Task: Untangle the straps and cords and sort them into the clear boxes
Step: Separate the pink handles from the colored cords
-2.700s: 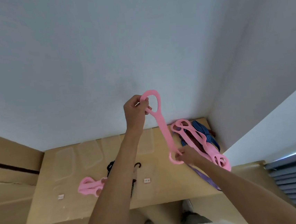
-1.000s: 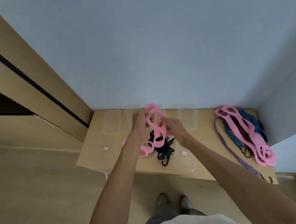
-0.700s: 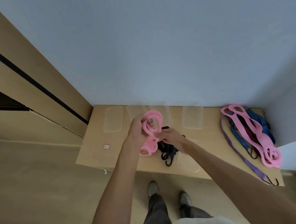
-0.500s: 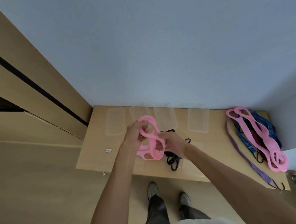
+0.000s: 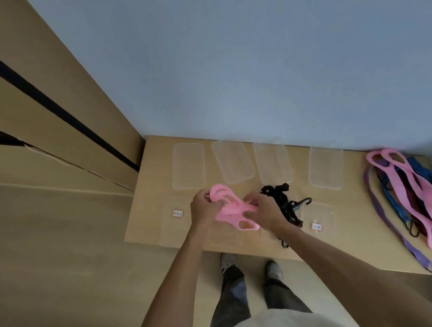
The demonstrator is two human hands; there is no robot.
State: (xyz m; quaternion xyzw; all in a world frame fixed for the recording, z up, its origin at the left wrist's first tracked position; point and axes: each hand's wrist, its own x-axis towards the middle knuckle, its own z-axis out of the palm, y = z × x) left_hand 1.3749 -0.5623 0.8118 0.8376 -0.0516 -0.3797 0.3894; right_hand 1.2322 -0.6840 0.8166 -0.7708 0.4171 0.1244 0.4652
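Observation:
Both hands hold a folded pink strap (image 5: 229, 207) low over the front of the wooden table (image 5: 145, 212). My left hand (image 5: 203, 209) grips its looped left end; my right hand (image 5: 264, 214) pinches the right side. Under them lies a clear box (image 5: 224, 237), partly hidden, with pink strap ends hanging into it. A bundle of black cords (image 5: 283, 204) with hooks lies just right of my right hand. At the table's right end sits a tangled heap: pink straps (image 5: 413, 197), blue cords (image 5: 427, 177) and a purple strap (image 5: 388, 215).
Several clear lids (image 5: 189, 168) lie in a row along the back by the wall. Clear boxes with small labels stand at the front left (image 5: 172, 228) and front right (image 5: 317, 216). A wooden cabinet (image 5: 47, 126) rises at the left. My shoes show below the table edge.
The pink strap, stretched upright between my hands 2.7 s ago, has been folded into a bunch and lowered toward the front box. My view turned left and down.

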